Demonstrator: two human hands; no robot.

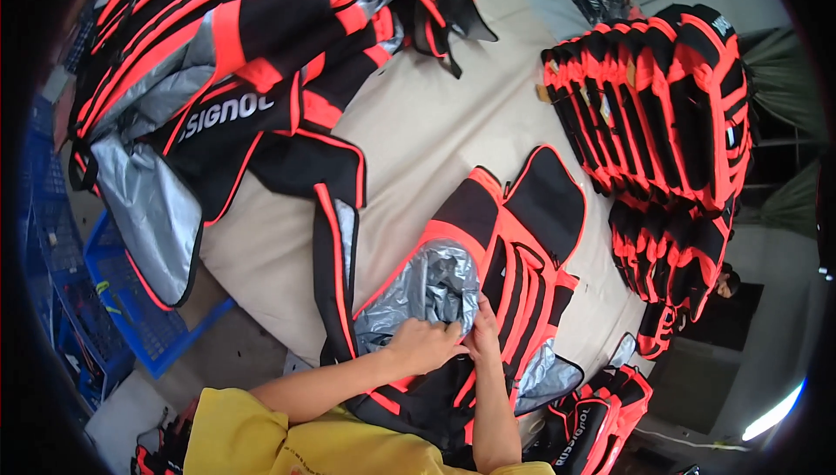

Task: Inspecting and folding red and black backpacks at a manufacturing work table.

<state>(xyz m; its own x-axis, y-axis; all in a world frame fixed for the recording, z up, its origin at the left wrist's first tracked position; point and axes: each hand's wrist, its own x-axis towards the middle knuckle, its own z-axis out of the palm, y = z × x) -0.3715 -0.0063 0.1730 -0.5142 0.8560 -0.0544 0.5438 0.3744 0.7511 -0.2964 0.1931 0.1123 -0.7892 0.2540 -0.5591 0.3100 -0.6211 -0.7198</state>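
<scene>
A: Where was the bag [521, 292]?

B: We saw it at five o'clock, lying on the pale table [492, 109], with its shiny lining [435, 279] facing up. Maybe it lay near our side so both hands could reach it.

A: What about our left hand [427, 346]?

B: It rested on the lining at six o'clock. Its fingers were bent and close together. We could not tell if the tips pinched anything.

A: And our right hand [484, 333]?

B: That was at five o'clock, just beside the left one. Its fingers looked to pinch the lining's edge. We guessed the stuff was thin and slippery, so two hands close together kept it from sliding.

A: What lay around us?

B: We had a stack [670, 118] of bags at two o'clock, packed side by side, maybe to save room. A loose pile [261, 35] lay at ten o'clock. A blue crate [191, 341] sat at eight o'clock, past the table's edge.
</scene>
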